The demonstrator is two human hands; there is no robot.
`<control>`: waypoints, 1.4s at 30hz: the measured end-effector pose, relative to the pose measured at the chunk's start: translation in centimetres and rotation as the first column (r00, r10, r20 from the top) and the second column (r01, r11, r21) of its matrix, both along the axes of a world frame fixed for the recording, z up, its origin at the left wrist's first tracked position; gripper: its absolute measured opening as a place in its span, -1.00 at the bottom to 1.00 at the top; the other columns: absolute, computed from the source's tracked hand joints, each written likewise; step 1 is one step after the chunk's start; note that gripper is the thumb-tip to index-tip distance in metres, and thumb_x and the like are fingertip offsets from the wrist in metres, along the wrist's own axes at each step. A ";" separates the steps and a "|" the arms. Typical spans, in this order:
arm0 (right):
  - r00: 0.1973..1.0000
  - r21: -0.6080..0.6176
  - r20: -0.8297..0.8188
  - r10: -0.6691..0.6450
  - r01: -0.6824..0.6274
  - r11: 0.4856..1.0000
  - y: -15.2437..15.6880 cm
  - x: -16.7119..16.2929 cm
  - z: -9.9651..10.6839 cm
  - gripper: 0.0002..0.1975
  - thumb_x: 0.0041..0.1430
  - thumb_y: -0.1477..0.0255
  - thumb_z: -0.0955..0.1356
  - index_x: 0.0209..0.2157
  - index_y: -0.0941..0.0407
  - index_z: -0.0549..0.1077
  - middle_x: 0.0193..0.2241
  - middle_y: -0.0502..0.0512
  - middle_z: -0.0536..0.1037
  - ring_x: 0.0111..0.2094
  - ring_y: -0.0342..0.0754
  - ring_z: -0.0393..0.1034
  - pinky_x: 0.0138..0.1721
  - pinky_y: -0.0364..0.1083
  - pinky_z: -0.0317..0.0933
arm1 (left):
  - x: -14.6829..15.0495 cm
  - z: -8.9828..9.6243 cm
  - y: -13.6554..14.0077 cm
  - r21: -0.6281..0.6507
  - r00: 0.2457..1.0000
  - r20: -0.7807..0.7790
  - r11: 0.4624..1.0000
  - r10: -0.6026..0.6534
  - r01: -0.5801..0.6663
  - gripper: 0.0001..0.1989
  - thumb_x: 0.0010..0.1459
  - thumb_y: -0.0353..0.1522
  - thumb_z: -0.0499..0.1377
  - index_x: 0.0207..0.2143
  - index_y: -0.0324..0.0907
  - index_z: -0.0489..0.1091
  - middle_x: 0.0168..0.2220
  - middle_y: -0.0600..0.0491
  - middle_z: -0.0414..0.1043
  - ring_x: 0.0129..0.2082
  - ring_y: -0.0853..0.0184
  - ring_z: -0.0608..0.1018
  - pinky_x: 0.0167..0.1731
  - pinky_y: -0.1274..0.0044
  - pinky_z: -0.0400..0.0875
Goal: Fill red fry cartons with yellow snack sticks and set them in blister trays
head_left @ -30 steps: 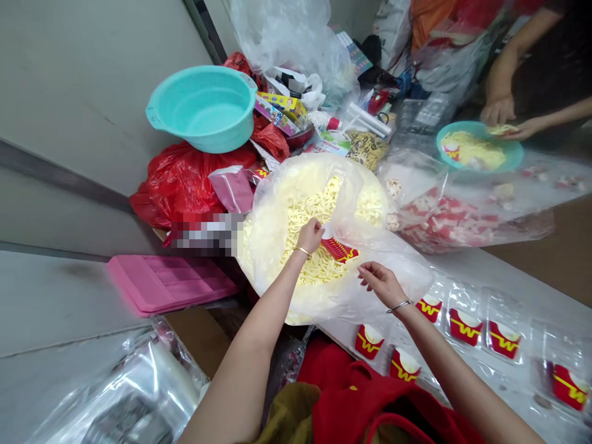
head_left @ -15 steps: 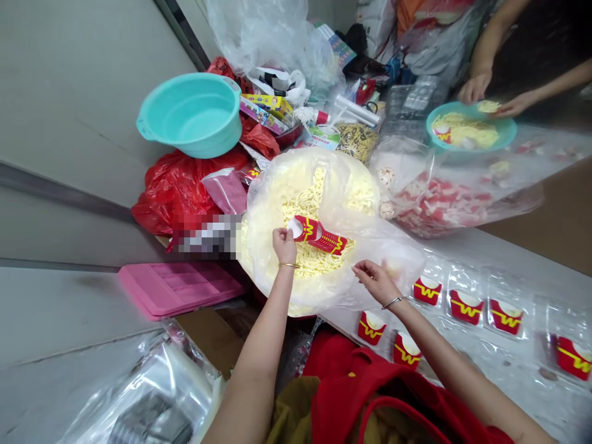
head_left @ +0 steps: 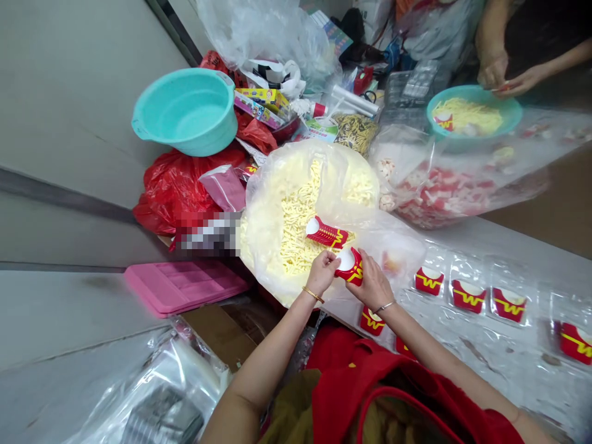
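Note:
Between my two hands is a red and white fry box (head_left: 350, 266) with a yellow zigzag mark. My left hand (head_left: 322, 273) pinches its left edge, and my right hand (head_left: 374, 280) grips its right side. Just beyond lies a nested stack of the same fry boxes (head_left: 327, 232), resting on pale yellow fry-shaped pieces (head_left: 296, 231). Those pieces fill a large round container lined with a clear plastic bag (head_left: 263, 203). Another fry box (head_left: 371, 320) lies near my right wrist, partly covered by it.
Fry boxes in clear trays (head_left: 469, 296) stand along the white table (head_left: 476, 370) at right. A turquoise basin (head_left: 185, 111) sits back left above a red bag (head_left: 176, 185). Pink trays (head_left: 185, 285) lie left. Across, a person's hands (head_left: 502, 77) work over a turquoise bowl (head_left: 518, 117).
My left hand has drawn one fry box off the stack and moved right and nearer. My right hand has come in and taken hold of it too. The stack stays on the yellow pieces.

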State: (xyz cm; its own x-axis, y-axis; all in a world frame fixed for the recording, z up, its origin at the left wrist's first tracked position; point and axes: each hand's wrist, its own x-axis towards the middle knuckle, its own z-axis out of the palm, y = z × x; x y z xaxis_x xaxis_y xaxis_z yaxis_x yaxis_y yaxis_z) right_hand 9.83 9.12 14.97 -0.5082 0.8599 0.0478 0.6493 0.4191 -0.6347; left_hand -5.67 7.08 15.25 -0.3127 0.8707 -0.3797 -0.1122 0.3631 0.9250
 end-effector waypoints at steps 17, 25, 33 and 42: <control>0.991 -0.237 -0.085 -0.101 0.078 0.968 -2.8 3.4 -2.0 -0.21 0.02 0.07 0.35 0.16 0.18 0.03 0.07 0.30 0.28 0.07 0.15 0.21 0.09 0.14 0.15 | -5.9 -3.4 0.8 -0.394 0.216 -0.802 0.764 -0.557 0.511 -0.47 -0.03 -0.48 0.15 0.06 -0.13 0.24 -0.02 -0.07 0.28 -0.06 0.20 0.40 -0.10 0.43 0.34; 0.990 -0.194 -0.124 -0.066 0.041 0.980 -2.4 3.4 -2.6 -0.18 -0.02 0.02 0.37 0.14 0.19 0.09 0.00 0.32 0.33 0.02 0.17 0.24 0.04 0.14 0.18 | -4.4 -4.9 2.8 -0.198 0.612 -0.669 0.895 -0.422 0.400 -0.82 -0.05 -0.54 0.12 -0.34 -0.19 0.37 -0.29 -0.01 0.37 -0.23 0.26 0.43 -0.16 0.44 0.33; 0.993 -0.156 -0.109 -0.049 0.031 0.987 -0.8 2.6 -2.2 -0.19 0.02 0.07 0.37 0.17 0.22 0.06 0.00 0.34 0.31 0.02 0.18 0.23 0.05 0.15 0.18 | -7.6 -1.5 1.6 -0.100 0.972 -0.161 0.983 -0.169 0.154 -0.77 0.03 -0.23 0.17 -0.42 -0.22 0.28 -0.53 0.15 0.27 -0.61 0.52 0.30 -0.61 0.66 0.19; 0.993 -0.035 -0.111 0.032 -0.037 0.999 0.0 -2.9 -0.7 -0.33 0.04 0.26 0.38 0.12 0.18 0.09 -0.08 0.29 0.34 -0.06 0.18 0.24 -0.05 0.15 0.24 | -3.6 3.3 0.5 0.035 0.915 -0.178 0.927 -0.362 0.374 -0.75 -0.02 -0.29 0.25 -0.29 -0.21 0.38 -0.36 0.08 0.40 -0.38 0.43 0.42 -0.35 0.60 0.32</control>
